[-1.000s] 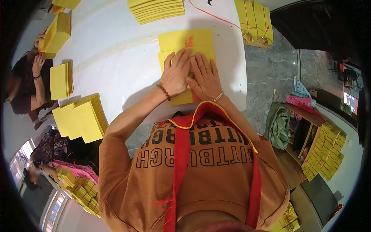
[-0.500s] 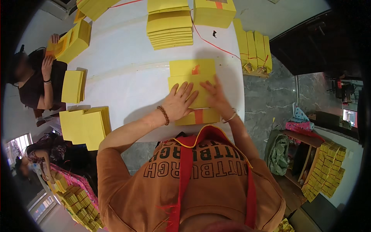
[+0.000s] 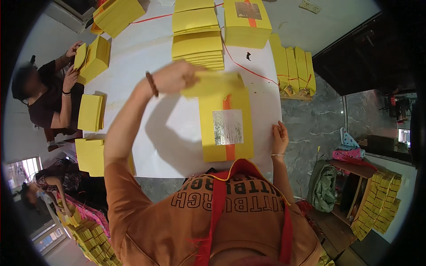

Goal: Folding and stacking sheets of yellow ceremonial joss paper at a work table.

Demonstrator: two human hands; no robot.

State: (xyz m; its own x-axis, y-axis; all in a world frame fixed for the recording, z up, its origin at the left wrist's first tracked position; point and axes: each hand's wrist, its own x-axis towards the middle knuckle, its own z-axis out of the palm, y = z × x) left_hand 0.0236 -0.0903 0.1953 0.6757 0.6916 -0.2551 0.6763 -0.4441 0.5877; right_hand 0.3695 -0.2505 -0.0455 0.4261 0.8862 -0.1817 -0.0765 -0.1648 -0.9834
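In front of me on the white table lies a yellow paper sheet (image 3: pixel 207 133) with a silver foil square (image 3: pixel 228 127) and an orange stripe down its middle. My left hand (image 3: pixel 179 76) is above its far edge, closed on a folded yellow paper (image 3: pixel 217 83) blurred by motion. By the table's right edge is my right hand (image 3: pixel 279 135), its fingers curled, with nothing visible in them. Just beyond the folded paper stands a stack of folded yellow papers (image 3: pixel 197 44).
A tall pile of foil-marked sheets (image 3: pixel 246 33) stands at the far right of the table (image 3: pixel 151 57). Folded yellow bundles (image 3: pixel 91 113) line the left side, where another person (image 3: pixel 46 91) handles yellow paper. Tied yellow bundles (image 3: pixel 290 64) sit past the right edge.
Both hands were flat on the folded yellow paper. My left hand has lifted it away toward the far stack, uncovering a foil-marked sheet. My right hand has moved to the table's right edge.
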